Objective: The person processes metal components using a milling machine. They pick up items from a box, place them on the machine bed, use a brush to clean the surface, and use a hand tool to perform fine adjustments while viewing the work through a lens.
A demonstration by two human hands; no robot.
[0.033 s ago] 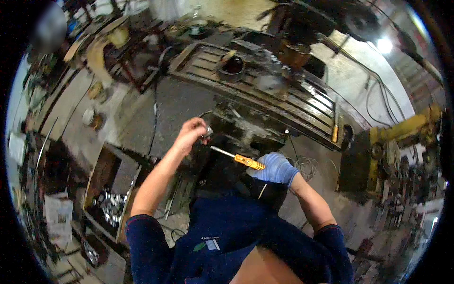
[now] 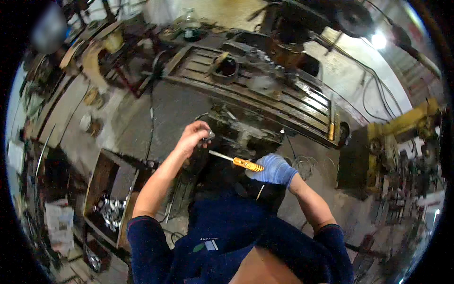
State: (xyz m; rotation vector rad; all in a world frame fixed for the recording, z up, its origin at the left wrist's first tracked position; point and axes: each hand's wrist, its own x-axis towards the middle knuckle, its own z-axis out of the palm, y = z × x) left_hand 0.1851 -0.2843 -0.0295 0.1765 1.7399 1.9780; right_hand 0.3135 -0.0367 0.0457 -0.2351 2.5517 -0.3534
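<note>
My bare left hand [image 2: 190, 140] pinches a small grey metal part [image 2: 208, 136] between thumb and fingers. A blue-striped glove covers my right hand [image 2: 273, 170], which is closed on a tool with an orange-yellow handle [image 2: 248, 164]. The tool's slim metal shank points left, its tip a short way from the metal part and not touching it. Whether it is a file or a screwdriver I cannot tell. Both hands are in front of my body, on the near side of a slotted machine table [image 2: 265, 101].
On the machine table stand a round dark pot [image 2: 226, 69] with a brush-like stick and, at its right end, another orange-handled tool [image 2: 331, 130]. A box of shiny metal parts [image 2: 111, 212] is at lower left. Yellow machinery [image 2: 406, 120] stands at right; cables hang behind.
The whole view has shifted slightly. My left hand still holds the metal part, and my right hand still grips the orange-handled tool, with almost the same gap between them.
</note>
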